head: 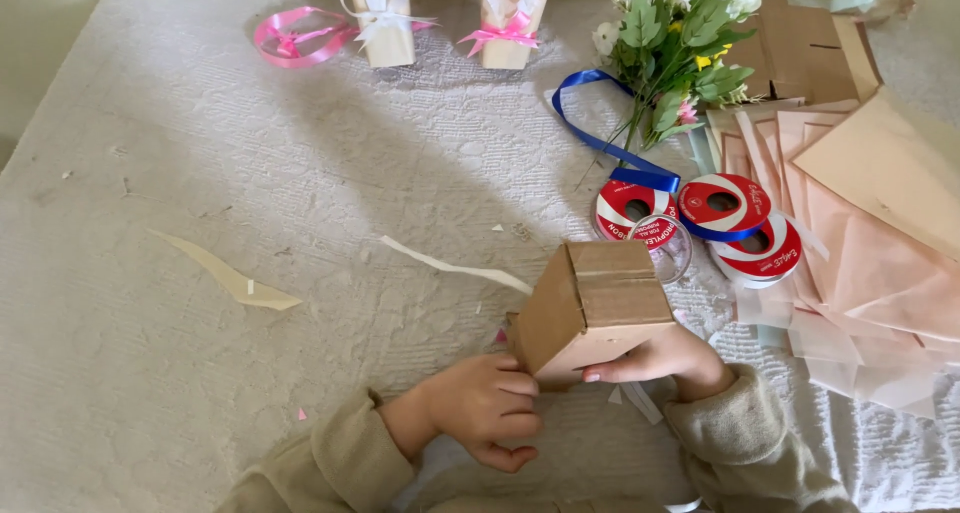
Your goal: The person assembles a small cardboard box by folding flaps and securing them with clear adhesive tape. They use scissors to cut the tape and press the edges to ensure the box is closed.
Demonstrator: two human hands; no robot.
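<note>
Both hands on the little brown box (598,308) near the table's front edge: left hand (480,405) curled at its side, right hand (660,358) cupping underneath. Two beribboned boxes (445,18) look finished already; this one's bare, ribbon spools (700,223) waiting beside it.

Matt cardboard box (597,303) (rough cloth (200,173) beneath).

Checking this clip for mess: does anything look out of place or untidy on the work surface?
Yes. Torn paper strips and small scraps lie scattered on the white cloth, left of the cardboard box that both hands hold. A blue ribbon trails loose off its spool.
</note>
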